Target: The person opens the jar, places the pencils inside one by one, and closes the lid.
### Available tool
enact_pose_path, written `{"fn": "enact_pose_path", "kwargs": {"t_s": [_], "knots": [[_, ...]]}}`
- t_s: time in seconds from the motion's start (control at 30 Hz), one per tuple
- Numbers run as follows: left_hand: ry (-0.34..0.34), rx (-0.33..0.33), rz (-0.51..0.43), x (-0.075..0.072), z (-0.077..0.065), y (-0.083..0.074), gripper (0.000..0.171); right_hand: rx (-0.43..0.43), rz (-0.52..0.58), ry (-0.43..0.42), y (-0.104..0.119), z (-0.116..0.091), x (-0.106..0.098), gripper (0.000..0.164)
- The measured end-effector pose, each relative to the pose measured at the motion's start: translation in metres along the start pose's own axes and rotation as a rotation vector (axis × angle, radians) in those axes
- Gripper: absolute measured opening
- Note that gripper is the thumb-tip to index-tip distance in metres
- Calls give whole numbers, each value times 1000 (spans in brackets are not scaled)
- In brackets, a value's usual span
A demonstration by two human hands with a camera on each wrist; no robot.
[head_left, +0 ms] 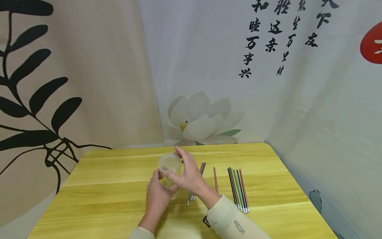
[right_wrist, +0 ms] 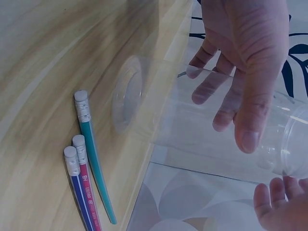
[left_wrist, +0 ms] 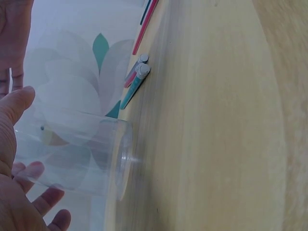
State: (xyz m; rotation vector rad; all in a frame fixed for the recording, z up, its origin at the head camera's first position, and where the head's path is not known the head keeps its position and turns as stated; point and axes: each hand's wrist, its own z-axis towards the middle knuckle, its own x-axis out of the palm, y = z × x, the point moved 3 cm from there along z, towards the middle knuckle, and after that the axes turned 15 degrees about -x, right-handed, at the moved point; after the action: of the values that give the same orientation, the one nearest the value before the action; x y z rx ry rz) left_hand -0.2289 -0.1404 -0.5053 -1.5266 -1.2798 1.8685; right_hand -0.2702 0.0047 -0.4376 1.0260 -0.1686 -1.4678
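Observation:
A clear plastic jar (right_wrist: 187, 130) stands between my two hands, with a see-through lid (head_left: 169, 162) on its top end. My left hand (head_left: 157, 196) grips the jar's body from the left, thumb across the near side; its fingers show through the wall in the right wrist view. Around the lid's right side, my right hand (head_left: 191, 174) spreads thumb and fingers at the rim. Right-hand fingertips (right_wrist: 263, 202) show right at the lid's edge. Just right of the jar lie a teal pencil (right_wrist: 94, 154), a red pencil (right_wrist: 86, 187) and a blue pencil (right_wrist: 79, 195).
A lone red pencil (head_left: 215, 179) lies farther right on the yellow wooden table (head_left: 113, 186). Beyond it is a row of several pencils (head_left: 238, 189), their eraser ends toward me. Behind the table hangs a printed cloth (head_left: 209, 66).

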Motion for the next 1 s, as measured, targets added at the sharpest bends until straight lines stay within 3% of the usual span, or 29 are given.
{"fn": "enact_pose_path", "kwargs": {"t_s": [0.37, 0.67, 1.0], "knots": [[10, 5, -4, 2, 1, 3, 89, 3, 22, 30, 0, 0, 1, 88], [20, -6, -27, 1, 0, 2, 86, 46, -30, -7, -1, -1, 0, 96], [-12, -3, -34, 3, 1, 2, 82, 17, 12, -22, 2, 2, -2, 92]]}}
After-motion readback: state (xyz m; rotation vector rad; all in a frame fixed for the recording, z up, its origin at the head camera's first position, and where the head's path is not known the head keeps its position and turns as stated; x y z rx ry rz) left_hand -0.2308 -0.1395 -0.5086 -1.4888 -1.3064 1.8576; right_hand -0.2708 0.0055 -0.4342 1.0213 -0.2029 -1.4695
